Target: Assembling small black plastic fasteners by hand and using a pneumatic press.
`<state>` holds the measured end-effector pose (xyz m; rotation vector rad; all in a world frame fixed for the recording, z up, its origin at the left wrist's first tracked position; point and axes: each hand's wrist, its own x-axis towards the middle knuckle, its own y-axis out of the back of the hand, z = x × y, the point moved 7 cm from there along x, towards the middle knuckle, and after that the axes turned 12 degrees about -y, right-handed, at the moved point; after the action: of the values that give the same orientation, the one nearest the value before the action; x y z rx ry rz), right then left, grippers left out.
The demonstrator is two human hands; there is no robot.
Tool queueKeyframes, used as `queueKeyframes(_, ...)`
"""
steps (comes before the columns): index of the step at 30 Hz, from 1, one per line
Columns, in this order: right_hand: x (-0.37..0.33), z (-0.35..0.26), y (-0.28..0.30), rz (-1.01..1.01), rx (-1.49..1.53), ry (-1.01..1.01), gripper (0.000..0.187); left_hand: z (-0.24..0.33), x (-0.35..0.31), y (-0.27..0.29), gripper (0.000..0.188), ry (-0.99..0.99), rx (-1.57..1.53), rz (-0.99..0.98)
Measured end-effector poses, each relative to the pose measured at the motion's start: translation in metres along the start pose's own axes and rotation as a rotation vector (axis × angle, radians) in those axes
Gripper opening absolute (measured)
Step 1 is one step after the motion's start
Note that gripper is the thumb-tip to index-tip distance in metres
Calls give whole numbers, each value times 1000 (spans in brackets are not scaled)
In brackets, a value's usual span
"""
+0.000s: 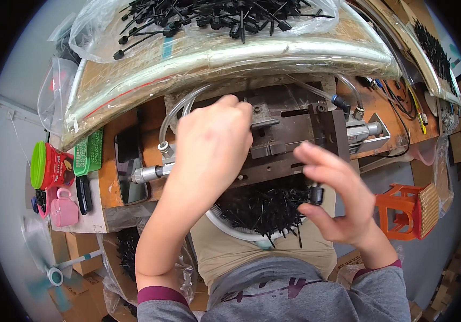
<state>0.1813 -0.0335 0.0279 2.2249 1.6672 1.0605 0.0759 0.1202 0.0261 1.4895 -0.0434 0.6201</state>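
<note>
My left hand (217,140) is closed over the left part of a dark metal fixture (287,170). Its fingertips are hidden behind the knuckles, so what they hold, if anything, does not show. To the right of the fixture's front edge, my right hand (343,201) has a small black cylindrical plastic part (316,195) between its thumb and curled fingers. The index finger of that hand is stretched toward the fixture. Below the fixture, over my lap, a white-rimmed tub (233,232) is heaped with black stemmed plastic parts (265,209).
A plastic-covered tray (230,56) with many black parts stands behind the fixture. Clear air hoses (168,121) and a pneumatic cylinder (363,131) flank it. Left are a phone (128,145), green basket (88,153) and pink mug (65,208); an orange stool (402,212) stands right.
</note>
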Motion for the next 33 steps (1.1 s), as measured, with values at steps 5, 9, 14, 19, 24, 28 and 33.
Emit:
queueKeyframes(5, -9, 11, -25, -76, -135, -23, 36, 10, -19, 50, 23, 158, -444, 216)
queueKeyframes(9, -7, 14, -35, -115, -352, 3, 30, 19, -47, 51, 30, 267, -643, 237)
queueKeyframes(14, 3, 10, -49, -116, -574, 76, 27, 31, -59, 50, 34, 223, -601, 311)
queueKeyframes(19, 7, 2, -51, -206, -627, 10, 24, 34, -66, 52, 34, 232, -598, 328)
queueKeyframes(24, 22, -5, -39, -296, -600, 0, 32, 36, -72, 49, 34, 216, -614, 361)
queueKeyframes(28, 88, -13, 0, 8, -432, 99, 25, 45, -80, 36, 32, 133, -458, 252)
queueKeyframes(33, 169, 31, 41, 329, -627, 38, 16, 73, -71, -2, 27, 15, -269, 175)
